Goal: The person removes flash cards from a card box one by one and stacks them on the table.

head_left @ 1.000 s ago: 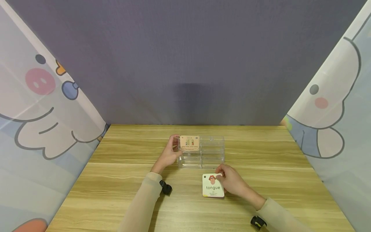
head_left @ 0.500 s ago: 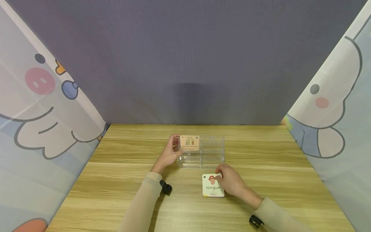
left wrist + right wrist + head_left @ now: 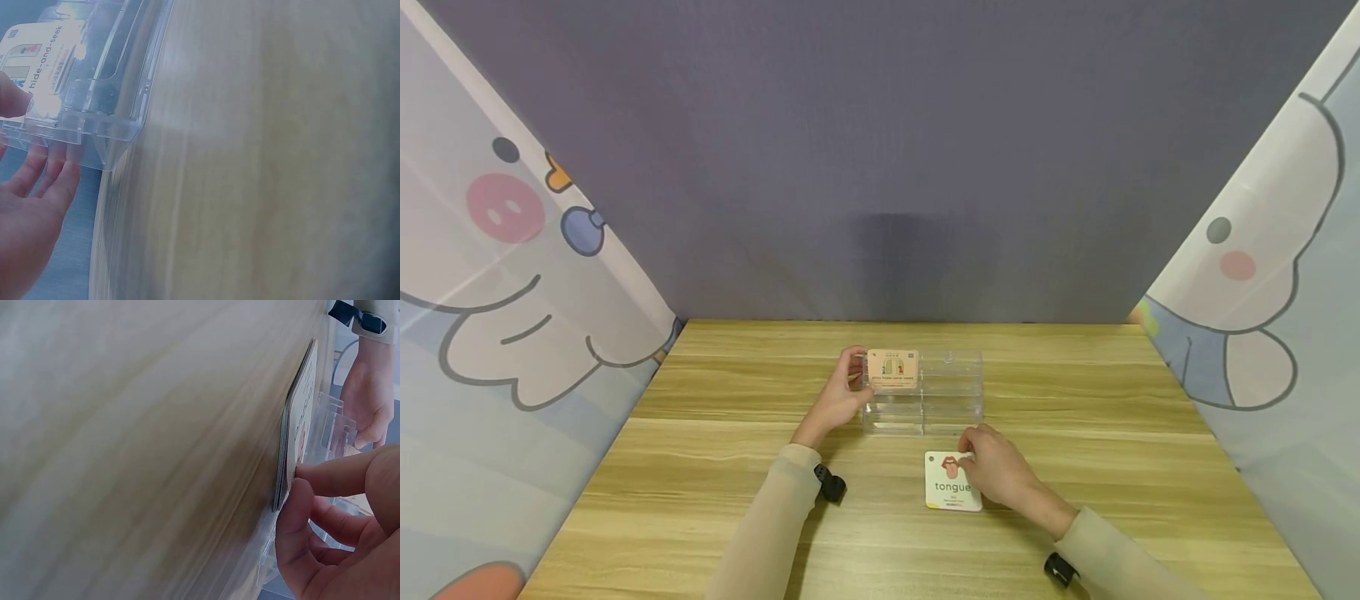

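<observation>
In the head view, my left hand [image 3: 840, 395] holds the left side of a clear plastic display rack [image 3: 952, 385] with several tiers. Its thumb is in front and its fingers lie behind the edge, as the left wrist view shows. A peach "hide-and-seek" card [image 3: 892, 369] leans in the rack's upper left. In front of the rack, a white "tongue" flash card [image 3: 952, 492] lies on top of a thin stack on the table. My right hand [image 3: 997, 469] pinches its upper right corner between thumb and forefinger. How many cards are between these fingers, I cannot tell.
The wooden table [image 3: 715, 467] runs back to a dark grey panel [image 3: 880, 167]. Curtains with cartoon animals hang at the left [image 3: 490, 317] and right [image 3: 1262, 350]. Each wrist wears a black camera strap.
My right wrist has shifted very slightly left, and its fingers have adjusted a little at the card's corner. The left hand, rack and cards stay almost where they were.
</observation>
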Available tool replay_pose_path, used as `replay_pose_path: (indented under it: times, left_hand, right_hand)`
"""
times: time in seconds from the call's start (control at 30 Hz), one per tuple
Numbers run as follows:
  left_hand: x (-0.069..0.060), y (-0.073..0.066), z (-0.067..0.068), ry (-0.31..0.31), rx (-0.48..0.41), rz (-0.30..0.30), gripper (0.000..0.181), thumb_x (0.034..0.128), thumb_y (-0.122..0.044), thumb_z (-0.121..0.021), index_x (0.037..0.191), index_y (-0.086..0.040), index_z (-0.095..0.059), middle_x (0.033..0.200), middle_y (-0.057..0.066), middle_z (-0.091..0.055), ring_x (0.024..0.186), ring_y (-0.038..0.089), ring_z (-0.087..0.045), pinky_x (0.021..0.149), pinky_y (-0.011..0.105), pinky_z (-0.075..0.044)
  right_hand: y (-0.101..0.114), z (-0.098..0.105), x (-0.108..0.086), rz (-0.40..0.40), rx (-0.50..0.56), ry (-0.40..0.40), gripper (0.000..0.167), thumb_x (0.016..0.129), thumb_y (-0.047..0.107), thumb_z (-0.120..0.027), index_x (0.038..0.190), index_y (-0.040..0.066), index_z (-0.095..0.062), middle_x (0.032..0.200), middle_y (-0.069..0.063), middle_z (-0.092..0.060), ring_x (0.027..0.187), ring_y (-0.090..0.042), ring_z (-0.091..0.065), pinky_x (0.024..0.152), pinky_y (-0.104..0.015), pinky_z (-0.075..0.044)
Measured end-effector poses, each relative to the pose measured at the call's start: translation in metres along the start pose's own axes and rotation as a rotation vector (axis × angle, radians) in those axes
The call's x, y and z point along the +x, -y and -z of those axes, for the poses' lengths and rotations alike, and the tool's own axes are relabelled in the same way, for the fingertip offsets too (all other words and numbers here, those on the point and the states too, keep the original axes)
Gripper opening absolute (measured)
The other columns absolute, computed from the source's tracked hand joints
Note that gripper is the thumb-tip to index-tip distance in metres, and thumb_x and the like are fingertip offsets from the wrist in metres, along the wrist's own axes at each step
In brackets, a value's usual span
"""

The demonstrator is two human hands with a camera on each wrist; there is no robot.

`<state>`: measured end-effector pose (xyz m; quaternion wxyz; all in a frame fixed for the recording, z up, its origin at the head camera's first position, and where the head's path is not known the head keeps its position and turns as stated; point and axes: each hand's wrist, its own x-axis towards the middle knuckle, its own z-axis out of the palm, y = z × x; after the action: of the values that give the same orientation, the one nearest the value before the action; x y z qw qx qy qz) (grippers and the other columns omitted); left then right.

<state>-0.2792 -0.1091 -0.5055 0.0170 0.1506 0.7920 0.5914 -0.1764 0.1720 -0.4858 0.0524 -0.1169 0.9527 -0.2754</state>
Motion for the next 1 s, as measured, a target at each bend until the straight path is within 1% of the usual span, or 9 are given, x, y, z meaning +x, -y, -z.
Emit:
replay_pose_path:
  times: [0.17, 0.4, 0.6, 0.8, 0.9, 0.93, 1.0]
  left_hand:
    - [0.000, 0.000, 0.000, -0.002, 0.002, -0.003, 0.068, 0.0900, -0.001, -0.066, 0.149, -0.009, -0.033, 0.134, 0.014, -0.048, 0.126, 0.032, -0.046, 0.114, 0.054, -0.037]
    - [0.001, 0.002, 0.000, 0.003, -0.019, -0.008, 0.069, 0.0910, 0.000, -0.066, 0.150, -0.008, -0.032, 0.134, 0.016, -0.046, 0.127, 0.035, -0.045, 0.116, 0.054, -0.035]
    - [0.001, 0.002, 0.000, -0.003, -0.004, -0.006, 0.067, 0.0910, -0.001, -0.066, 0.148, -0.012, -0.033, 0.133, 0.015, -0.047, 0.127, 0.033, -0.046, 0.116, 0.053, -0.036]
    - [0.000, 0.001, 0.000, -0.004, 0.008, 0.005, 0.069, 0.0907, 0.000, -0.065, 0.150, -0.007, -0.031, 0.134, 0.014, -0.046, 0.128, 0.033, -0.045, 0.116, 0.052, -0.035]
    - [0.000, 0.000, 0.000, -0.001, 0.008, 0.001, 0.069, 0.0904, 0.000, -0.065, 0.150, -0.006, -0.030, 0.135, 0.015, -0.046, 0.128, 0.034, -0.045, 0.116, 0.053, -0.035]
    - [-0.001, -0.004, 0.000, 0.002, 0.002, 0.002, 0.069, 0.0904, 0.002, -0.064, 0.150, -0.005, -0.030, 0.135, 0.017, -0.045, 0.128, 0.036, -0.044, 0.116, 0.054, -0.035]
    - [-0.001, -0.004, 0.000, 0.003, 0.001, 0.000, 0.068, 0.0900, 0.002, -0.064, 0.149, -0.009, -0.032, 0.135, 0.016, -0.045, 0.128, 0.035, -0.044, 0.116, 0.054, -0.035]
  right_hand:
    - [-0.001, 0.000, 0.001, 0.007, -0.025, 0.002, 0.015, 0.085, 0.007, -0.079, 0.084, 0.009, -0.064, 0.085, 0.000, -0.052, 0.071, -0.015, -0.050, 0.061, -0.033, -0.048]
    - [-0.002, 0.000, 0.002, 0.039, -0.052, -0.002, 0.016, 0.085, 0.008, -0.079, 0.080, 0.010, -0.064, 0.079, 0.002, -0.050, 0.066, -0.013, -0.046, 0.056, -0.029, -0.043]
    - [0.001, 0.003, 0.004, 0.064, -0.063, -0.013, 0.013, 0.086, 0.005, -0.074, 0.080, 0.011, -0.064, 0.076, 0.004, -0.051, 0.066, -0.012, -0.047, 0.055, -0.029, -0.043]
    - [0.009, 0.012, 0.008, 0.086, -0.054, -0.013, 0.014, 0.088, 0.003, -0.071, 0.080, 0.012, -0.064, 0.072, 0.005, -0.052, 0.063, -0.011, -0.048, 0.052, -0.027, -0.043]
    - [0.013, 0.018, 0.011, 0.095, -0.058, -0.019, 0.012, 0.088, 0.004, -0.071, 0.083, 0.012, -0.064, 0.073, 0.005, -0.052, 0.062, -0.012, -0.048, 0.050, -0.027, -0.042]
    - [0.014, 0.020, 0.011, 0.098, -0.063, -0.021, 0.011, 0.089, 0.004, -0.071, 0.084, 0.012, -0.064, 0.073, 0.004, -0.052, 0.062, -0.012, -0.047, 0.051, -0.027, -0.041]
    - [0.016, 0.025, 0.012, 0.100, -0.059, -0.020, 0.010, 0.090, 0.006, -0.071, 0.085, 0.012, -0.064, 0.073, 0.004, -0.051, 0.061, -0.012, -0.047, 0.050, -0.027, -0.040]
